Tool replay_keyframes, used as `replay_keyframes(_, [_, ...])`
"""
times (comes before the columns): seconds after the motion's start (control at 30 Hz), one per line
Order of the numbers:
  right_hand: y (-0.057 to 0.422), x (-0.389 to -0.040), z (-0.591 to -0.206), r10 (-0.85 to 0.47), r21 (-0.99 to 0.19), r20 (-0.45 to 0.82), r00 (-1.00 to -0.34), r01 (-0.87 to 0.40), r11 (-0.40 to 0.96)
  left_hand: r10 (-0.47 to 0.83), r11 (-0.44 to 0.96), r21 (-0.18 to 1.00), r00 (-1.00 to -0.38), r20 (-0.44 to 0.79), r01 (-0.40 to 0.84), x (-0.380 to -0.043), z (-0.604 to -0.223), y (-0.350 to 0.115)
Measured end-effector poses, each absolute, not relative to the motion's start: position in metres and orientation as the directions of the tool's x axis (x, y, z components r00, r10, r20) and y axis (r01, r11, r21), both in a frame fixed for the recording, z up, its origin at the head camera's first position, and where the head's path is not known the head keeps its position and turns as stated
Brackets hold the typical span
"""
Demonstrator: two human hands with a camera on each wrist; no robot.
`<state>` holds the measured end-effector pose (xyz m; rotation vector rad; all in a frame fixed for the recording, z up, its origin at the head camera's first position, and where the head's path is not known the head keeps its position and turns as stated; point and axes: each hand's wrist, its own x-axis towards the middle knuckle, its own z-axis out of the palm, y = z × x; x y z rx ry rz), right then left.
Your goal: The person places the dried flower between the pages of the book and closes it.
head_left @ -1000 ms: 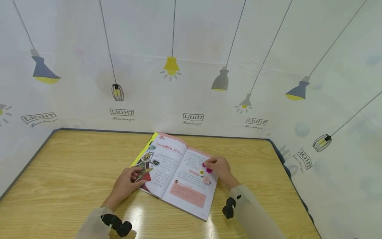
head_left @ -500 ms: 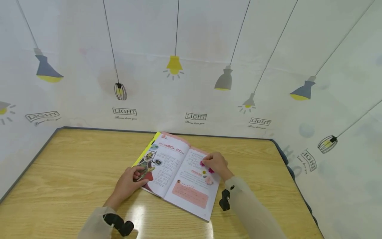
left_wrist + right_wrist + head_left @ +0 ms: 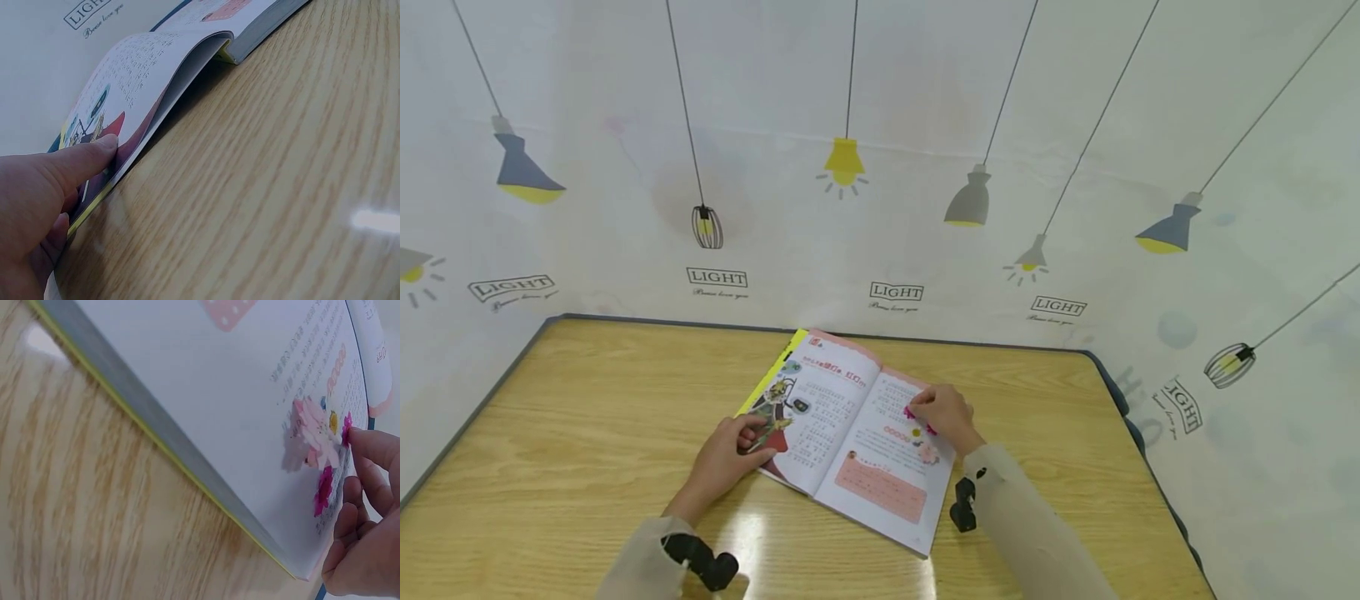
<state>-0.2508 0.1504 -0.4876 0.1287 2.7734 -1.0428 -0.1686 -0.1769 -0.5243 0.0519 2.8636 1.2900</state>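
Note:
An open book (image 3: pixel 868 467) with printed pages lies turned at an angle on the wooden table. My left hand (image 3: pixel 722 458) grips its left edge; in the left wrist view the thumb (image 3: pixel 94 153) lies on the page and the fingers are partly hidden at the edge. Over the right page, my right hand (image 3: pixel 951 412) pinches a small magenta flower (image 3: pixel 347 428) between thumb and index finger. Beside that hand, a second magenta flower (image 3: pixel 323 490), a pale pink flower (image 3: pixel 314 434) and a small yellow flower (image 3: pixel 334 420) lie on the page.
The wooden table (image 3: pixel 602 400) has a dark edge and meets a pale wall (image 3: pixel 760 100) printed with hanging lamps. The book's top edge lies close to the table's back edge. Black wrist mounts (image 3: pixel 700 562) sit on both sleeves.
My right hand has moved slightly left over the page with the magenta flower. My left hand keeps its place on the book's edge. The head view has shifted a little.

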Motion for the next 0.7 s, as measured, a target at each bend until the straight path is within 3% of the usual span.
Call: replay_keyframes(0.7, [0.158,-0.244,-0.478,0.032,-0.685,-0.188,-0.982,0.155,0.712,0.019,0.679,0.734,-1.0,0.008,0.019,-0.166,-0.52,-0.175])
